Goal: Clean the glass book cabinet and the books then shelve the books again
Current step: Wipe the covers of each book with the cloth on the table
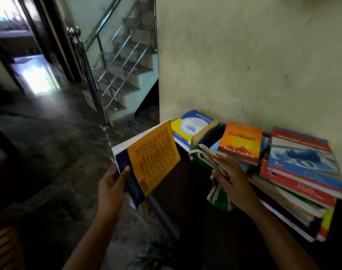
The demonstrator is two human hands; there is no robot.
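The yellow book (154,154) at near left has a glossy paper cover and matt white page edges. The striped cloth (218,193) is soft woven fabric. The orange book (240,145) has a shiny cover. The far stair railing (88,75) is polished metal, the wall (244,55) matt, rough plaster, and the floor (59,121) glossy dark stone.

The held book (146,164) is yellow and navy, the cloth (211,168) green-and-white striped, and the top paperback (240,143) sunset orange.

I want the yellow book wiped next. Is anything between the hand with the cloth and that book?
Nothing visible. The right hand holds the green-and-white cloth by the stacked books, and the left hand grips the yellow book. Only an open gap lies between them.
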